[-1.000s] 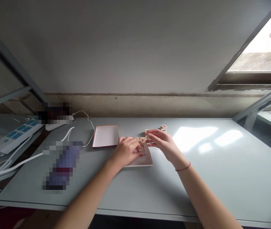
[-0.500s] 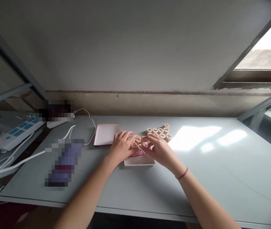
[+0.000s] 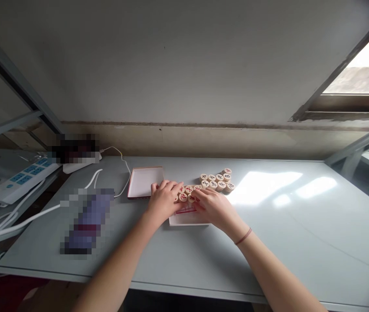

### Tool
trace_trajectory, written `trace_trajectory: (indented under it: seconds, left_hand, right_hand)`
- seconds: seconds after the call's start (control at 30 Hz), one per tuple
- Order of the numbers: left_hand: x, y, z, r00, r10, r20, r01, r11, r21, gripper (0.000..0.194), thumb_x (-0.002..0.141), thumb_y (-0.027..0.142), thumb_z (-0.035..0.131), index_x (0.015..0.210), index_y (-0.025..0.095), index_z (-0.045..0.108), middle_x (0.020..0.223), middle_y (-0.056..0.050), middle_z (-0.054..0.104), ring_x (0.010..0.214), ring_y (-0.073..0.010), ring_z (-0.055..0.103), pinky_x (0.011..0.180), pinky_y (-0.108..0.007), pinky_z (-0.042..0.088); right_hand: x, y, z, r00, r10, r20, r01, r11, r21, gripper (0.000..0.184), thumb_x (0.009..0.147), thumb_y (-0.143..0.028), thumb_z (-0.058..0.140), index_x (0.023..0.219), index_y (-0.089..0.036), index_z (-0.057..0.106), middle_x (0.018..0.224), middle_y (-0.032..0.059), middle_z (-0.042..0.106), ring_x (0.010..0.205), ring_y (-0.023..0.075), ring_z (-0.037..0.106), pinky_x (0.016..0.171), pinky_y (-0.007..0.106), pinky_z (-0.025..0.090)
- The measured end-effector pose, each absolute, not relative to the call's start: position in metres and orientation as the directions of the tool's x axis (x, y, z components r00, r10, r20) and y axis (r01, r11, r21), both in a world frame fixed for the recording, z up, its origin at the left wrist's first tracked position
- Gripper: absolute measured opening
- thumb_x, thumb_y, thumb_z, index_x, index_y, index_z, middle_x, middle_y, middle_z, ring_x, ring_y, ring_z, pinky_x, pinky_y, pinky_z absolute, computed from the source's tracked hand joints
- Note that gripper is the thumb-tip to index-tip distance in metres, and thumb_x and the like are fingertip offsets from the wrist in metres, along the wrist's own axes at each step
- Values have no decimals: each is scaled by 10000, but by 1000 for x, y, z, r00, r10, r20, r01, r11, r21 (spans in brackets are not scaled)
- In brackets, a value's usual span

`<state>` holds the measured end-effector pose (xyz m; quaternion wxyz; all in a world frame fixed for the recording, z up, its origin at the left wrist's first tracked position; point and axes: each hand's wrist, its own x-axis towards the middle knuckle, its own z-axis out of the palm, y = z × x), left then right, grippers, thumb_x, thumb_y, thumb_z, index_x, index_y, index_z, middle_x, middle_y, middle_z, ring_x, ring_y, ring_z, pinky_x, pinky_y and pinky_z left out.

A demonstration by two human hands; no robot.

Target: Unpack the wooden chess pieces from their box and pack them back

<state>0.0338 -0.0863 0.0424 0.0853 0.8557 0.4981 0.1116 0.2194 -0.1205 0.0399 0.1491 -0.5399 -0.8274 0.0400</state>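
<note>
An open box (image 3: 191, 220) with a white wall stands at the table's middle, with round wooden Chinese chess pieces (image 3: 183, 197) in two rows inside, their characters red. My left hand (image 3: 163, 200) curves round the left end of these rows, fingers above and thumb below, hiding some of them. My right hand (image 3: 215, 207) is closed at the right end, its fingertips against a chess piece (image 3: 197, 188) and partly covering others. Behind it on the table are stacked black-lettered chess pieces (image 3: 213, 184), with a red-lettered chess piece (image 3: 227, 170) at the far end.
The box lid (image 3: 145, 182) lies inner side up left of my left hand. A white cable (image 3: 127, 169) runs beside it. Farther left are a blurred purple item (image 3: 89, 221) and a power strip (image 3: 24, 178). A wall (image 3: 184, 143) bounds the grey table (image 3: 269, 242) at the back.
My right hand has moved slightly left and lowered the chess piece it pinched into the right end of the rows. My left hand has stayed nearly in place.
</note>
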Motion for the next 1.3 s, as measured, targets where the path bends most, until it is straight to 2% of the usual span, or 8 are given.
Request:
trace_trajectory:
  seconds: [0.23, 0.33, 0.47, 0.63, 0.8, 1.0, 1.13, 1.3]
  left_hand:
    - [34, -87, 45, 473, 878, 77, 841, -476, 259, 481, 810, 457, 630, 1252, 291, 539, 1223, -45, 615, 1135, -261, 481, 871, -425, 334]
    - [34, -87, 46, 475, 877, 71, 840, -475, 261, 473, 821, 485, 605, 1251, 298, 540, 1229, -45, 611, 1138, -262, 476, 865, -417, 336]
    - [33, -87, 45, 481, 872, 91, 834, -487, 259, 488, 820, 525, 585, 1251, 299, 540, 1221, -50, 612, 1120, -261, 476, 858, -410, 334]
    - [31, -86, 39, 498, 857, 134, 821, -515, 246, 555, 788, 542, 621, 1276, 299, 521, 1235, -60, 593, 1127, -273, 459, 846, -412, 345]
    - [32, -85, 38, 496, 822, 281, 793, -560, 239, 607, 785, 634, 555, 1270, 270, 539, 1195, -71, 604, 1090, -272, 475, 831, -411, 355]
    - [33, -85, 43, 484, 791, 373, 756, -593, 276, 451, 854, 533, 539, 1207, 257, 589, 1125, -60, 639, 1044, -238, 510, 838, -389, 361]
    - [36, -88, 42, 467, 757, 458, 686, -637, 353, 377, 892, 445, 525, 1205, 242, 580, 1074, -53, 658, 1008, -207, 549, 874, -373, 392]
    - [47, -98, 39, 505, 695, 512, 529, -718, 453, 387, 892, 357, 554, 1260, 241, 529, 1118, -65, 618, 1007, -197, 587, 893, -353, 475]
  right_hand:
    - [215, -121, 36, -350, 912, 214, 882, 397, -252, 92, 868, -175, 498, 837, -207, 578, 748, 46, 651, 748, 190, 548, 593, 260, 390]
    - [219, -121, 43, -311, 931, 192, 855, 362, -372, 63, 853, -267, 543, 834, -216, 574, 736, 27, 652, 692, 172, 560, 575, 250, 389]
    - [247, -101, 59, 6, 982, 187, 845, 94, -526, 252, 856, -454, 485, 870, -222, 582, 695, 14, 650, 575, 145, 559, 557, 249, 393]
    - [294, -50, 68, 440, 896, 65, 874, -411, -257, 384, 823, -491, 438, 986, -180, 593, 822, 117, 667, 764, 256, 614, 567, 299, 390]
    - [310, -15, 56, 319, 900, -298, 919, -370, -136, 398, 769, -491, 511, 866, -134, 658, 829, 165, 664, 745, 259, 626, 581, 314, 412]
    - [307, -10, 58, 344, 918, -198, 917, -374, -138, 342, 807, -394, 495, 988, -139, 633, 954, 179, 663, 849, 271, 624, 632, 318, 415]
    - [279, -47, 70, 138, 989, 44, 882, -103, -460, 317, 860, -456, 465, 986, -180, 557, 825, 100, 657, 702, 193, 592, 582, 277, 399]
    - [233, -107, 64, -329, 943, 42, 399, 180, -899, 303, 890, -516, 444, 938, -217, 450, 729, -10, 560, 617, 118, 504, 547, 244, 401]
